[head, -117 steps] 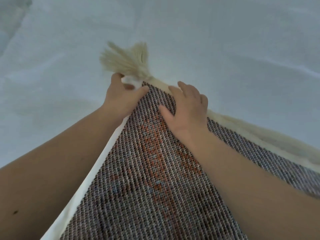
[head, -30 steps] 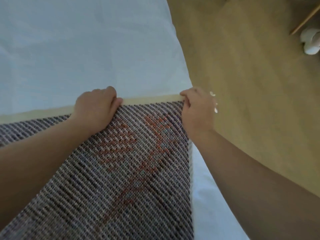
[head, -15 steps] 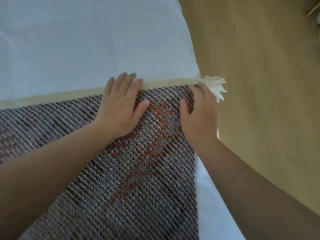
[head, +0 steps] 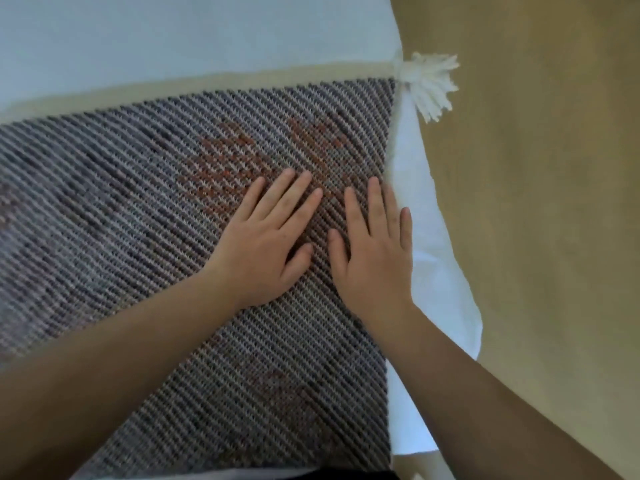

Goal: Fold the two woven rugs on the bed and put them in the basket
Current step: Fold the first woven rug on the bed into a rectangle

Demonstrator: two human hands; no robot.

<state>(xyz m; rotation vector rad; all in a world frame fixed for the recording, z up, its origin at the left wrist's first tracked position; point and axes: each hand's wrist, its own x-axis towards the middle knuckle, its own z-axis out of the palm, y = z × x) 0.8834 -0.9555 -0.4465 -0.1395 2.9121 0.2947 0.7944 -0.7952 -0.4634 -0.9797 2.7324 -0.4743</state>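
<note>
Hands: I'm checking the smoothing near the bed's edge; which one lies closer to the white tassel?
The right hand, flat by the rug's right edge below the tassel.

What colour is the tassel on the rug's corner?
White, on the tassel; seen in the head view.

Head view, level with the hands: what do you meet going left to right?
woven rug → left hand → right hand → white bed sheet edge → wooden floor

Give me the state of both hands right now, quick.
Left hand: open, fingers straight, lying flat on the woven rug.
Right hand: open, flat on the rug near its right edge.
</note>
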